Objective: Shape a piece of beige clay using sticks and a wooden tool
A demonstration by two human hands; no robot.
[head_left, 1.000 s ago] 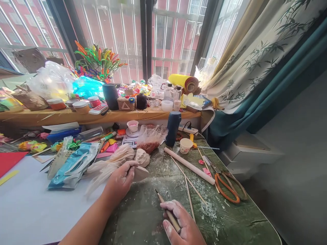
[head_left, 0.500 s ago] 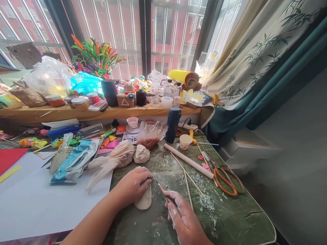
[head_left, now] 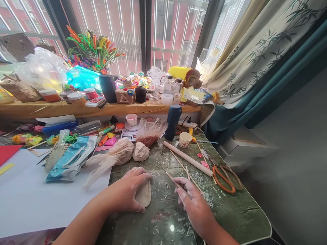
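A flat, rounded slab of pale clay lies on the dark green tabletop. My left hand spans it, fingers at its far edge and thumb at its near edge; the palm hides much of the slab. Between the thumb and fingers of my right hand is a slim pointed tool, apart from the clay with its tip toward the upper left. I cannot make out whether that tip is bristle or a hard point. White residue coats the right fingers. Beyond my left hand sits a lump of clay.
A rolling pin, thin wooden sticks and orange-handled scissors lie to the right. Behind stand a paper cup and a dark blue cylinder. Plastic bags and white paper lie left.
My left hand has shifted from the slab's far end to its side, with the thumb now at the near edge. My right hand has moved the pointed tool right, away from the clay.
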